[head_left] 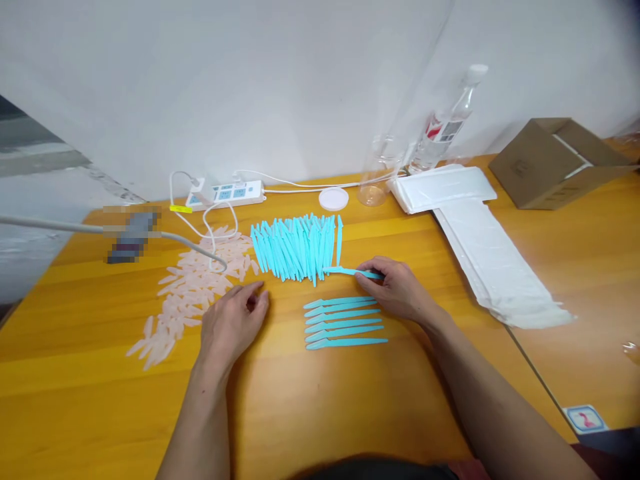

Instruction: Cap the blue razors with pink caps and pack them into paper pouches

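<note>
My right hand (395, 287) pinches one turquoise plastic stick (345, 271) by its right end, just below a dense pile of the same turquoise sticks (295, 247). Under my right hand lies a neat row of several turquoise sticks (343, 323), side by side on the orange table (100, 373). My left hand (233, 323) rests on the table with fingers loosely curled and holds nothing. It lies next to a scatter of pale pink translucent caps (193, 293).
A white power strip (227, 193) with cables sits at the back by the wall. A white lid (333, 199), a clear jar (375, 180) and a plastic bottle (445, 127) stand behind the pile. White bags (480, 247) and a cardboard box (555, 160) lie to the right.
</note>
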